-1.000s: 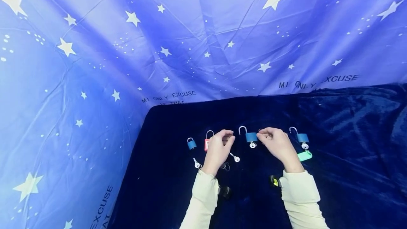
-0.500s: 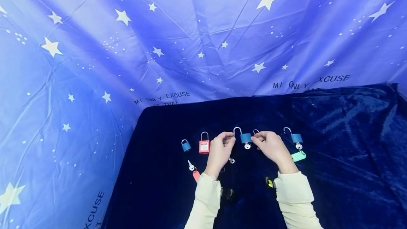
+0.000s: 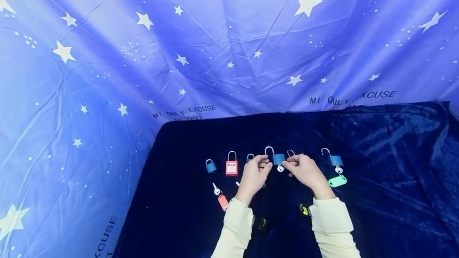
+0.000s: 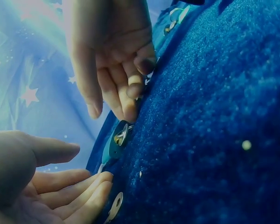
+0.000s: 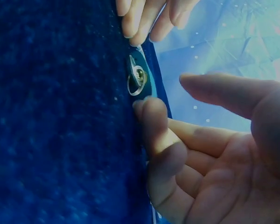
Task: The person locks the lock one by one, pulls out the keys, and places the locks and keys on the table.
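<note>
A blue padlock [image 3: 278, 159] with its shackle swung open lies between the two hands, a silver key [image 3: 280, 168] in its lower end. My left hand [image 3: 255, 176] has its fingertips right at the padlock's left side; in the left wrist view its fingers are extended, with the thumb held apart. From the other side, my right hand [image 3: 307, 174] brings bent fingertips to the lock's right edge. Its thumb [image 5: 224, 91] stands away from the fingers in the right wrist view. Neither hand pinches the lock. Each hand partly covers another padlock behind it.
To the left lie a small blue padlock [image 3: 210, 166], a red padlock [image 3: 232, 167], and a key [image 3: 216, 189] with a red tag [image 3: 223, 202]. Another opened blue padlock [image 3: 336, 160] with a green tag [image 3: 338, 181] lies right. Dark blue cloth [image 3: 179, 218] meets a starred curtain [image 3: 215, 31].
My left hand has moved right, to the middle padlock, uncovering the red padlock and the red tag. My right hand stays beside the lock. The head view has shifted slightly.
</note>
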`<state>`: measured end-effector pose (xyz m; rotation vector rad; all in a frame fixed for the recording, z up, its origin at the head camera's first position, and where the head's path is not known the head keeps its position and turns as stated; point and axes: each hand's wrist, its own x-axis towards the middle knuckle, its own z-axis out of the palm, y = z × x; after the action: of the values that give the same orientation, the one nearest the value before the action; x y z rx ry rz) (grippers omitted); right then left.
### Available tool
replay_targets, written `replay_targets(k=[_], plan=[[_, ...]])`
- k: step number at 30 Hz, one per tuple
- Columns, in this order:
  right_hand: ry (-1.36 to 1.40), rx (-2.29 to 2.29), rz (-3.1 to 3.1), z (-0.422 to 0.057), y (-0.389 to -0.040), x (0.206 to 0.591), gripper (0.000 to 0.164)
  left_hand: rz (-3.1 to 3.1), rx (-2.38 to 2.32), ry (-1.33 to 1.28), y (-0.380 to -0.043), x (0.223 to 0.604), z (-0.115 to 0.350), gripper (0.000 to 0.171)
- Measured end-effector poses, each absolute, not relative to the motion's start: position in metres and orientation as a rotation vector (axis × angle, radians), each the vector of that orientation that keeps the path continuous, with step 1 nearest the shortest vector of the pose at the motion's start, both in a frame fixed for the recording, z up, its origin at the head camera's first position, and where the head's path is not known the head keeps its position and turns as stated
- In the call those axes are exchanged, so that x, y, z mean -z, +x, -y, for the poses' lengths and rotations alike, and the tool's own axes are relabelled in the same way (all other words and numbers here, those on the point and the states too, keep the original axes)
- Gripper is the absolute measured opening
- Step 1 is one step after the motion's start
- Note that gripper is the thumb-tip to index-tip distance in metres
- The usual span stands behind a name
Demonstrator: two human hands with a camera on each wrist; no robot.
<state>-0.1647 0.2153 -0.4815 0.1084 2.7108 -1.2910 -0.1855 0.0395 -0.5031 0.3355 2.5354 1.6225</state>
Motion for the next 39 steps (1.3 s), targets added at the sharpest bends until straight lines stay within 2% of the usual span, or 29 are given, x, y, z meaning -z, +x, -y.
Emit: replay_targets(k=[9, 16, 28, 39], plan=[[0.055, 1.331, -2.706, -0.2117, -0.1689, 0.4876, 0.040, -2.572, -1.507, 0.490, -0.1831, 0.5035, -0.0401, 0.039], [0.061, 1.341, -2.743, -0.2145, -0.1689, 0.4871, 0.038, -2.617, -1.455, 0.561, -0.1837, 0.5056, -0.0429, 0.034], [0.231, 1.608, -2.514, -0.2113, -0.1678, 0.4850, 0.040, -2.525, -1.548, 0.565, -0.1821, 0.5050, -0.0419, 0.021], [0.132, 1.477, -2.609, -0.2068, -0.1697, 0.4921, 0.036, -2.489, -1.615, 0.465, -0.1802, 0.4992, -0.0432, 0.021]])
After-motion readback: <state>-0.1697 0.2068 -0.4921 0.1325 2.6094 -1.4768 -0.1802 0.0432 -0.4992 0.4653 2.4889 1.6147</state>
